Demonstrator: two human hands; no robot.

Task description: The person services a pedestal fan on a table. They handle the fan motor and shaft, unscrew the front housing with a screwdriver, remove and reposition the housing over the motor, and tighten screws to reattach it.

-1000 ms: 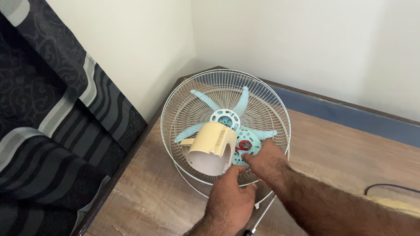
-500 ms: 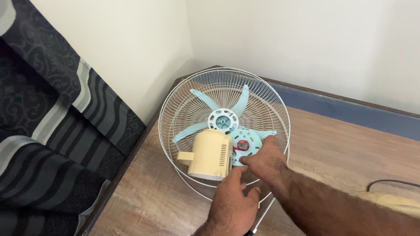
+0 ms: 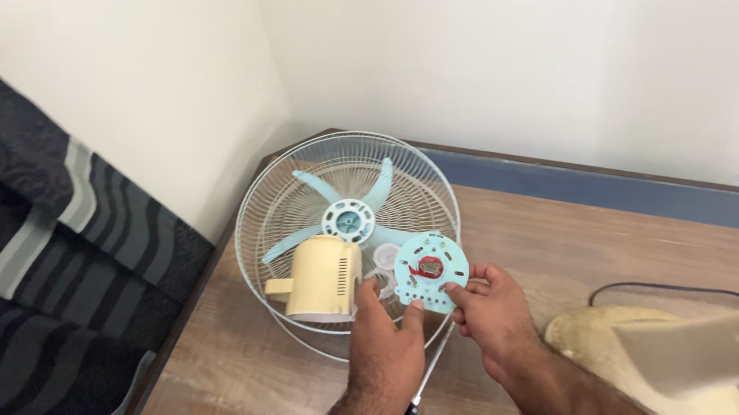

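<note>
My hands are bare: no gloves, no rings and no watch on either one. My left hand [image 3: 386, 341] shows its back to me, broad, with the thumb and knuckles plain to see. My right hand [image 3: 491, 307] also shows its back, the fingers thick and the nails cut short. Both my forearms are uncovered as far as the bottom edge of the view, with no sleeve or cuff on them. Dark hair grows thick along both forearms and thins out over the wrists and the backs of my hands.
</note>
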